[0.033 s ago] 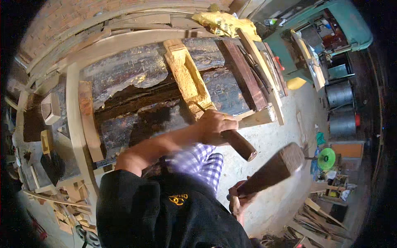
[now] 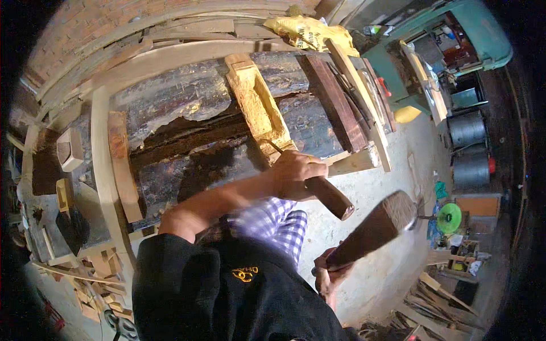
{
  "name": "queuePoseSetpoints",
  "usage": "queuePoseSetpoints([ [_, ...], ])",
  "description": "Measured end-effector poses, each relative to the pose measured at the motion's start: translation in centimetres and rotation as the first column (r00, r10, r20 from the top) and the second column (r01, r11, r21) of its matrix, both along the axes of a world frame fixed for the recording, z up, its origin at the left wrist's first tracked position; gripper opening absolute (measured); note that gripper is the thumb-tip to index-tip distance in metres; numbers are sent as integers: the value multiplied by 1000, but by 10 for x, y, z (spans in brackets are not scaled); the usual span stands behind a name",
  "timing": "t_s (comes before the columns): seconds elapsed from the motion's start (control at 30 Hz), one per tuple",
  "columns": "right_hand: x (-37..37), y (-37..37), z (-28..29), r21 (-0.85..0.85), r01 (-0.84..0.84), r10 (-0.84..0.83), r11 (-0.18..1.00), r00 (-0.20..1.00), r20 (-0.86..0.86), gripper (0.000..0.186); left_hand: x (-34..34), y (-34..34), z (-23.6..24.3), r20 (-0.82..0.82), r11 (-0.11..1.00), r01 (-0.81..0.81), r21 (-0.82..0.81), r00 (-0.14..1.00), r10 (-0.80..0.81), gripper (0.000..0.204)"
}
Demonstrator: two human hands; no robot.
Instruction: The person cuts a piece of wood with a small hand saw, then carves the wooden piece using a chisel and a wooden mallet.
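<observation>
My left hand [image 2: 297, 175] is wrapped round a wood chisel [image 2: 331, 199]. The chisel's thick brown handle sticks out toward the lower right. Its thin blade meets the near end of a pale yellow wood block [image 2: 254, 99]. A long trough has been hollowed into this block, which lies across a dark, weathered timber bench [image 2: 176, 91]. Lower right, my right hand [image 2: 333, 275] grips a heavy wooden mallet [image 2: 375, 230] by its handle. The mallet's broad head is raised, apart from the chisel handle. Part of the right-hand fingers is hidden behind the mallet.
Reddish-brown boards [image 2: 335, 105] lie on the bench right of the block. A narrow plank [image 2: 124, 165] rests at its left. Behind stands a yellow sack [image 2: 310, 34]. Metal drums [image 2: 471, 170], a green fan [image 2: 449, 217] and scrap wood [image 2: 438, 312] are at the right.
The mallet head has shifted slightly up and to the left. My left hand and the chisel stay in place.
</observation>
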State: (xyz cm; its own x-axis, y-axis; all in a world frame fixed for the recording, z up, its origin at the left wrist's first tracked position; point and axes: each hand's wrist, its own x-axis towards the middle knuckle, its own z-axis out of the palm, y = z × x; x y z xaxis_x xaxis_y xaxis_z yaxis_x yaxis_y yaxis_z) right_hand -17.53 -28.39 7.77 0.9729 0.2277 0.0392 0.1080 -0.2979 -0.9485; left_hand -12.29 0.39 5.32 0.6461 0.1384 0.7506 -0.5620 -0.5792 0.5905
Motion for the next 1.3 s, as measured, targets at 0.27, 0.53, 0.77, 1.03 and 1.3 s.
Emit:
queuePoseSetpoints([
  [0.27, 26, -7, 50, -290, -317, 246, 903, 935, -256, 46, -3, 4, 5, -101, 980, 0, -201, 995, -21, 23],
  [0.53, 14, 5, 11, -320, -266, 336, 909, 923, 188, 53, 4, 2, -6, -172, 954, -116, -278, 983, 69, 22],
  [0.77, 12, -82, 30, 242, -211, 268, 947, 934, -237, 61, 4, 6, -15, -103, 971, -111, -213, 991, 90, 24],
  [1.03, -4, -10, 35, -136, -143, 171, 980, 959, 225, 59, -6, -1, 3, -40, 985, -65, -157, 997, 60, 20],
  [1.3, 14, 3, 33, 161, -150, 101, 976, 956, 277, 60, -7, 12, 2, -96, 958, -6, -287, 995, -22, 23],
])
